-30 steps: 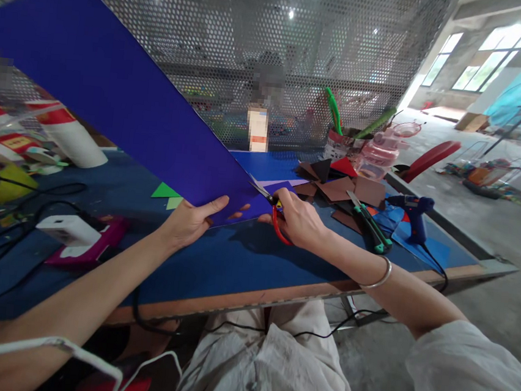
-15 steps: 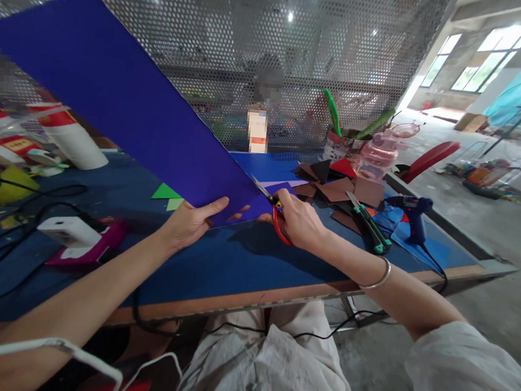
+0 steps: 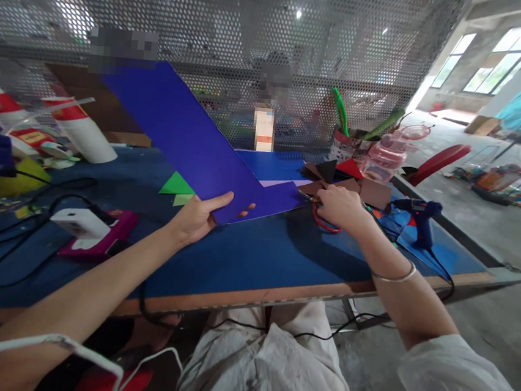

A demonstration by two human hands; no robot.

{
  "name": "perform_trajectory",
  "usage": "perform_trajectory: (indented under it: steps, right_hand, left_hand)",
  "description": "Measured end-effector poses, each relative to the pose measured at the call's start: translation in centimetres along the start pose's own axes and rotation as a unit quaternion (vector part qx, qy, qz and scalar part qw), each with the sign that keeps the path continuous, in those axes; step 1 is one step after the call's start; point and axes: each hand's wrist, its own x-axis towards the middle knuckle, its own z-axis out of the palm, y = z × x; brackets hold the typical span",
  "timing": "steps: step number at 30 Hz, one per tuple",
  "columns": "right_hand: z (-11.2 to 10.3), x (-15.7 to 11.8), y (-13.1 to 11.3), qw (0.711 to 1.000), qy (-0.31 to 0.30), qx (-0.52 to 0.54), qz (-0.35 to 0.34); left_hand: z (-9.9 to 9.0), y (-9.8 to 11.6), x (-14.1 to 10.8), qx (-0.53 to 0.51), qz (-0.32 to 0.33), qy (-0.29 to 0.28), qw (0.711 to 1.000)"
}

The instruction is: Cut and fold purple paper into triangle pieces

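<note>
My left hand (image 3: 200,219) grips the lower end of a long blue sheet (image 3: 175,126), thumb on top and fingertips showing past its near edge. The sheet slants up to the left, and a narrower blue part (image 3: 281,199) spreads to the right of my fingers. In my right hand (image 3: 343,208) are scissors (image 3: 326,226) with red handles, held low over the table just right of that blue part. Their blades are mostly hidden by my fingers and blurred. Brown sheet pieces (image 3: 375,194) lie right behind my right hand.
A blue glue gun (image 3: 419,217) with a cord rests at the right. Behind stand a pink bottle (image 3: 386,155) and a phone (image 3: 263,128) against the perforated screen. At the left are a magenta power strip (image 3: 100,235), black cables and a white-and-red roll (image 3: 80,132). Green scraps (image 3: 176,184) lie near the sheet.
My right hand with the scissors has moved right, away from the sheet's cut edge. The blue sheet's upper end has dropped and shifted right, while my left hand keeps its hold.
</note>
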Motion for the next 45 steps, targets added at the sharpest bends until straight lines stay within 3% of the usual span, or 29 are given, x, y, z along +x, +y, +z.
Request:
perform_trajectory:
  steps: [2, 4, 7, 10, 12, 14, 16, 17, 18, 20, 21, 23, 24, 25, 29, 32, 35, 42, 45]
  right_hand:
    - [0.2, -0.1, 0.3, 0.999, 0.017, 0.003, -0.035]
    - [0.7, -0.3, -0.4, 0.988, 0.102, 0.041, -0.11]
    - [2.0, -0.8, -2.9, 0.915, 0.256, 0.124, -0.287]
    - [3.5, -1.4, -5.4, 0.856, 0.297, 0.131, -0.403]
    - [4.3, -1.4, -6.1, 0.838, 0.31, 0.124, -0.432]
    - [4.8, -1.2, -5.9, 0.835, 0.305, 0.126, -0.44]
    - [5.0, -1.1, -5.0, 0.844, 0.291, 0.139, -0.428]
    - [5.1, -1.1, -4.5, 0.85, 0.284, 0.149, -0.419]
    - [5.1, -1.3, -4.0, 0.852, 0.278, 0.16, -0.413]
    - [5.1, -2.1, -3.1, 0.847, 0.268, 0.18, -0.422]
    - [5.1, -2.6, -2.7, 0.84, 0.264, 0.188, -0.435]
    - [5.1, -3.6, -2.3, 0.822, 0.256, 0.197, -0.468]
    - [5.2, -4.1, -2.1, 0.815, 0.254, 0.199, -0.482]
    - [5.3, -4.4, -2.0, 0.81, 0.252, 0.198, -0.492]
    - [5.7, -4.9, -1.7, 0.822, 0.236, 0.178, -0.488]
    - [5.6, -4.9, -1.2, 0.841, 0.176, 0.159, -0.486]
    - [5.5, -5.2, -0.9, 0.851, 0.146, 0.151, -0.48]
    - [5.4, -6.7, -1.3, 0.849, 0.204, 0.176, -0.455]
    - [5.3, -7.7, -1.7, 0.864, 0.198, 0.235, -0.399]
  left_hand:
    - [0.2, 0.0, 0.0, -0.006, -0.02, -0.006, 1.0]
    - [0.4, 0.0, 0.0, -0.021, -0.058, -0.007, 0.998]
    - [0.9, -0.4, 0.0, -0.043, -0.107, 0.013, 0.993]
    - [1.3, -1.5, -0.3, -0.034, -0.121, -0.002, 0.992]
    - [1.3, -2.2, -0.6, -0.013, -0.131, -0.059, 0.989]
    - [0.9, -2.2, -1.1, 0.038, -0.109, -0.157, 0.981]
    - [0.2, -1.2, -1.7, 0.14, -0.04, -0.29, 0.946]
    - [-0.3, -0.2, -2.1, 0.217, 0.0, -0.344, 0.914]
    - [-0.7, 0.9, -2.5, 0.297, 0.03, -0.422, 0.856]
    - [-1.2, 3.1, -3.5, 0.386, 0.089, -0.479, 0.783]
    - [-1.4, 4.0, -4.0, 0.399, 0.115, -0.48, 0.773]
    - [-1.4, 4.8, -4.9, 0.413, 0.19, -0.425, 0.783]
    - [-1.4, 4.5, -5.2, 0.437, 0.23, -0.394, 0.775]
    - [-1.4, 3.9, -5.4, 0.475, 0.258, -0.369, 0.756]
    - [-1.4, -0.8, -5.6, 0.605, 0.338, -0.34, 0.636]
    - [-1.5, -3.6, -5.4, 0.633, 0.383, -0.324, 0.59]
    - [-1.3, -4.4, -5.2, 0.637, 0.402, -0.301, 0.585]
    - [-0.7, -3.7, -4.8, 0.616, 0.469, -0.267, 0.574]
    - [-0.7, -3.4, -5.0, 0.576, 0.486, -0.251, 0.607]
